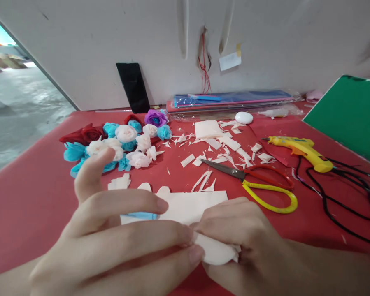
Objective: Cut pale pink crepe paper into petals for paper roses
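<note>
Holding seemingly folded paper (217,250), left hand (107,244) splays partway and right hand (249,234) curls.

The pale paper piece (217,250) was bent into a smooth, rounded curl, creamy white, tilting down to the right (its right end looked ragged and partly hidden). It sat pinched between the left hand (117,242) and the right hand (243,234).

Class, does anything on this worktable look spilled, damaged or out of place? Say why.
Pale scraps lie strewn across the red table, mostly beyond the scissors, ungathered, which looks messy. The black cord of the glue gun trails in untidy loops.
</note>
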Demonstrator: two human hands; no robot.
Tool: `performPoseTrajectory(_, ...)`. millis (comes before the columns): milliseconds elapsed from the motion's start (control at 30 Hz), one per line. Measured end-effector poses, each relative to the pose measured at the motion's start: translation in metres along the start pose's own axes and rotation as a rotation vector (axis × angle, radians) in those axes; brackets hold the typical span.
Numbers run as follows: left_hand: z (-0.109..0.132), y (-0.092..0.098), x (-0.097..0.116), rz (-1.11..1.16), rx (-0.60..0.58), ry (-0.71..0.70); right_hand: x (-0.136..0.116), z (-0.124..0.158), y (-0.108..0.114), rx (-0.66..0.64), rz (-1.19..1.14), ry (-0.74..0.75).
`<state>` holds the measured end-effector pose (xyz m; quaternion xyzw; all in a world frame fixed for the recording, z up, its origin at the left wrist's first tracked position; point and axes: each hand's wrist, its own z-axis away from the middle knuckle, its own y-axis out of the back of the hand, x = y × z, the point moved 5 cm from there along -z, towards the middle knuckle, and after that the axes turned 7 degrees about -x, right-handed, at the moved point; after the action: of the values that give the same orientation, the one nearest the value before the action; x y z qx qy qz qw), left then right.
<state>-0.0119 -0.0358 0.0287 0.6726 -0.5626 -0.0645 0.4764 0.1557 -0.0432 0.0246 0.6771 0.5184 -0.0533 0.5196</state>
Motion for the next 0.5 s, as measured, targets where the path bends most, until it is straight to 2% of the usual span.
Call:
performPoseTrajectory(100, -0.003, 0.002, 0.005, -0.251, 0.016, -0.05, -0.005, 0.002, 0.0, 0.035, 0.001, 0.025)
performPoseTrajectory(233, -0.004, 0.002, 0.006, -0.237, 0.019, -0.022, -0.006, 0.009, 0.0, 0.075, 0.038, -0.051)
performPoseTrajectory(400, 0.002, 0.004, 0.004, -0.318, -0.009, -0.027, -0.003, 0.011, -0.001, 0.017, -0.043, -0.055)
performPoseTrajectory(500, 0.002, 0.004, 0.003, -0.324, -0.03, -0.038, -0.002, 0.007, -0.004, -0.047, -0.187, -0.09)
